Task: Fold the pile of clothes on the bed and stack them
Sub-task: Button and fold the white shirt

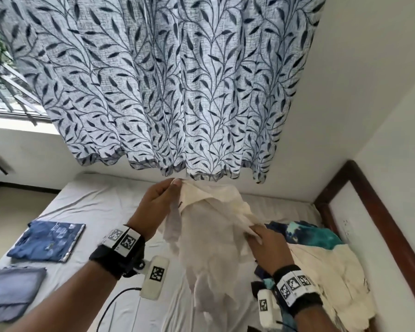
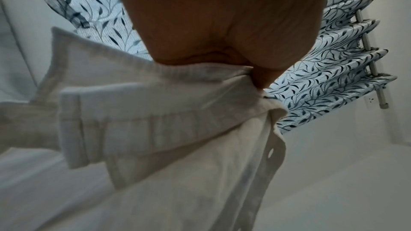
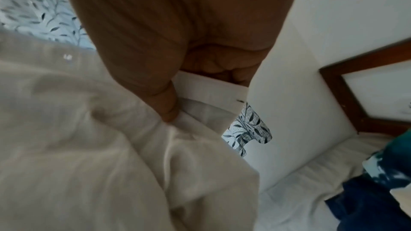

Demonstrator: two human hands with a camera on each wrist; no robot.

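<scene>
Both hands, L [image 1: 157, 201] and R [image 1: 265, 245], pinch white shirt [image 1: 209, 248] midair, unfolded. Done: 2 folded items [image 1: 47, 240] at 9 o'clock, not yet stacked. Pile [image 1: 321, 255] at 3 o'clock left.

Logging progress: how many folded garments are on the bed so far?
2: blue jeans at far left, grey piece nearer, beside them. None seems hidden; the pile right is unfolded.

A home bedroom is shown. A bed [image 1: 110, 202] covered with a white sheet is set against plain white walls, with a dark wooden headboard [image 1: 381, 226] at one end. A leaf-patterned curtain [image 1: 168, 87] is hung over a barred window [image 1: 7, 75], and folded garments [image 1: 48, 240] are laid out on the sheet.
</scene>
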